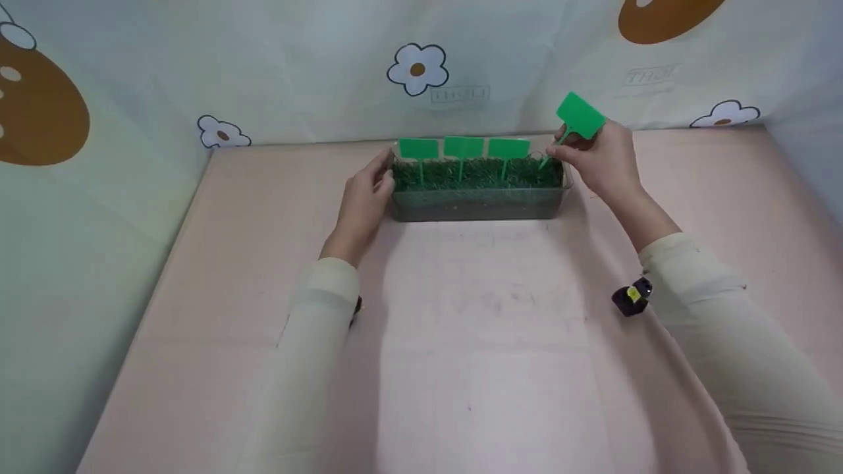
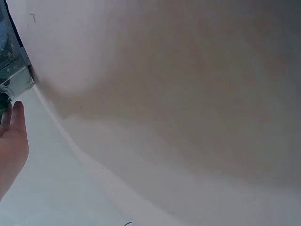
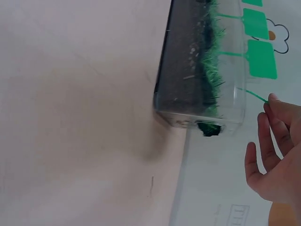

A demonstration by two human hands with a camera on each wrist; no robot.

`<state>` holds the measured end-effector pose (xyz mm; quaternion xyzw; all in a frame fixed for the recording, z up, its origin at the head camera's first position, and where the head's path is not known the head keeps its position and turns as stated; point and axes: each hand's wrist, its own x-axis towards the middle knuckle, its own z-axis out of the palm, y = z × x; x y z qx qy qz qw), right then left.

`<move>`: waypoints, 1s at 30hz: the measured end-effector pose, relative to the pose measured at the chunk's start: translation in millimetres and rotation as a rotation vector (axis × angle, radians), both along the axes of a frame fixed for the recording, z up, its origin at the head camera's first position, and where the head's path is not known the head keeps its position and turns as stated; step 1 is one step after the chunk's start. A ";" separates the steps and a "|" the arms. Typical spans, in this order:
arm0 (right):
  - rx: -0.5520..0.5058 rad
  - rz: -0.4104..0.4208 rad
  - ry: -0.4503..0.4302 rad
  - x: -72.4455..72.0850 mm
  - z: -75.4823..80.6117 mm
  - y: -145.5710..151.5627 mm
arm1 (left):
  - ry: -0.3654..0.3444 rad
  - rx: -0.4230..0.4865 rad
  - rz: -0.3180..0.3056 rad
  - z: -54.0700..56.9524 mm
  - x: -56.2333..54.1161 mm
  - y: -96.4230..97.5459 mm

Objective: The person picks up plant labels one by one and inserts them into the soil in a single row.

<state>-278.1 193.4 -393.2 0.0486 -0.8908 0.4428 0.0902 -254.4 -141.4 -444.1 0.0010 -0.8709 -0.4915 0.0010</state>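
Note:
A long clear plastic box (image 1: 477, 205) with dark contents and green artificial grass (image 1: 474, 172) sits at the back of the table. Several green plant labels (image 1: 463, 146) stand upright in a row in the grass. My right hand (image 1: 609, 155) pinches another green plant label (image 1: 581, 116) by its stem, above the right end of the box. This label tilts, and its stem (image 3: 254, 95) points down inside the rim in the right wrist view. My left hand (image 1: 365, 197) rests against the box's left end, fingers nearly straight in the left wrist view (image 2: 18, 117).
A pale pink cloth covers the table (image 1: 487, 342). Right behind the box rises a light backdrop (image 1: 316, 79) printed with flowers and brown shapes. A small black wrist camera (image 1: 632, 297) sticks out from the right sleeve (image 1: 718, 309).

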 end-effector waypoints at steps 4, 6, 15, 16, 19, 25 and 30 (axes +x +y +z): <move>0.051 -0.005 0.020 -2.4 -7.1 -0.1 | -0.003 -0.003 0.002 0.4 0.1 -0.1; 0.079 -0.001 0.021 -3.9 -10.9 -0.9 | -0.005 0.000 0.007 0.5 0.0 0.1; 0.241 0.082 0.034 -5.7 -18.6 -1.2 | 0.021 0.002 -0.011 0.3 -1.3 1.9; 0.259 0.088 0.036 -5.4 -18.2 -1.4 | 0.019 0.002 -0.010 0.7 -1.2 2.2; 0.299 0.090 0.016 -5.9 -17.2 -2.1 | 0.014 0.002 -0.008 0.5 -1.8 2.5; 0.367 0.109 -0.036 -11.5 -14.8 -3.4 | 0.003 0.001 -0.001 0.3 -2.2 2.2; 0.413 0.127 -0.068 -15.1 -17.2 -4.0 | -0.005 0.003 0.005 -2.7 -3.3 2.1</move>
